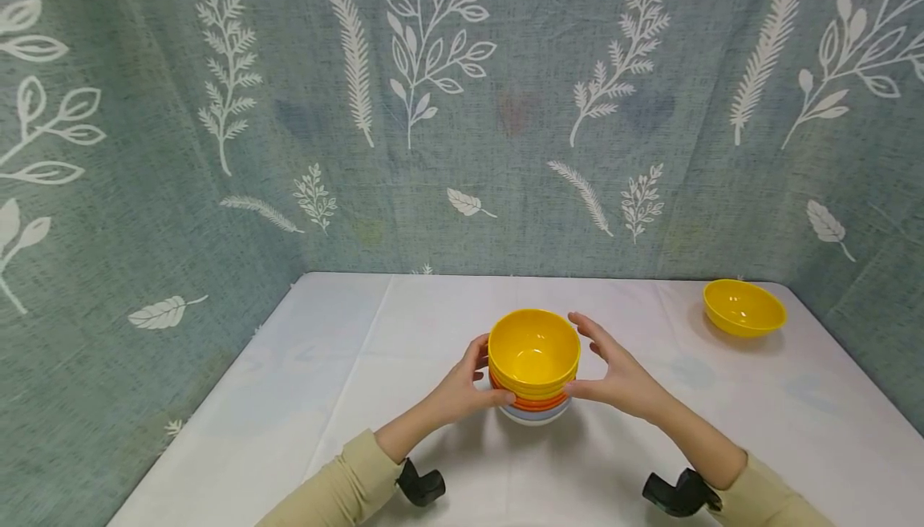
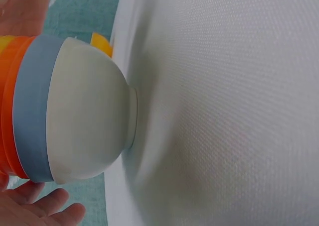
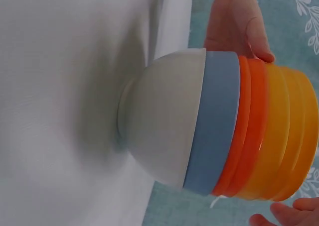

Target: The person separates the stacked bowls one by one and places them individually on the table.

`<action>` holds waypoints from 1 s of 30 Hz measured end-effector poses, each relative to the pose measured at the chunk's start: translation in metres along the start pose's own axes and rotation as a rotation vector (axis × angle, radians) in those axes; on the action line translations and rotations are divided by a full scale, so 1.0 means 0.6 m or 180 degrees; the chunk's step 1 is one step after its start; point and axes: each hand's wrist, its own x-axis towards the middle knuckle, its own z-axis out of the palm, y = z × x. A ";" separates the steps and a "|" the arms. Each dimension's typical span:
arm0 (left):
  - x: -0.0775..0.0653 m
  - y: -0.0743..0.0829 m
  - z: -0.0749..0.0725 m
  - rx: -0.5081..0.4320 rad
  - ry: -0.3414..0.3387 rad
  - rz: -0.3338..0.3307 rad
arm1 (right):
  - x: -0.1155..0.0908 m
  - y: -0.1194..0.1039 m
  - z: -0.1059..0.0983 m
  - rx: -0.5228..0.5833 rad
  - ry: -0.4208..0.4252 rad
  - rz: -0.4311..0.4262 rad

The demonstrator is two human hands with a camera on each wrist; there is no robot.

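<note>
A stack of nested bowls (image 1: 534, 350) stands upright on the white tabletop in the head view. Yellow bowls are uppermost, orange ones below them, then a blue-grey bowl (image 3: 214, 121) and a white bowl (image 2: 89, 111) at the bottom. My left hand (image 1: 462, 383) holds the stack's left side, thumb in front and fingers round the far side. On the right, my right hand (image 1: 613, 370) has its fingers spread beside the stack, with the thumb tip close to the yellow and orange rims; whether it touches is unclear.
A single yellow bowl (image 1: 743, 308) sits by the table's far right corner. Patterned green cloth (image 1: 462, 110) hangs behind the white-covered table (image 1: 346, 407) and along its sides. Black wrist mounts show on both forearms.
</note>
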 end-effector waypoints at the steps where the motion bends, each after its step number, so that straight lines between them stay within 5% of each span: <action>1: 0.000 0.001 0.000 0.0000 0.0003 0.0020 | 0.002 0.000 0.002 -0.0001 -0.0002 -0.0017; 5: -0.008 0.022 -0.002 -0.0082 -0.0015 0.0027 | 0.009 -0.002 0.007 0.0000 0.0004 -0.0041; 11: 0.000 -0.003 0.002 -0.0044 0.0017 0.0036 | 0.018 -0.004 0.017 -0.0002 -0.0033 0.0094; 30: -0.003 -0.002 0.001 0.0008 0.0016 0.0003 | 0.036 -0.008 0.036 0.0010 -0.0058 0.0281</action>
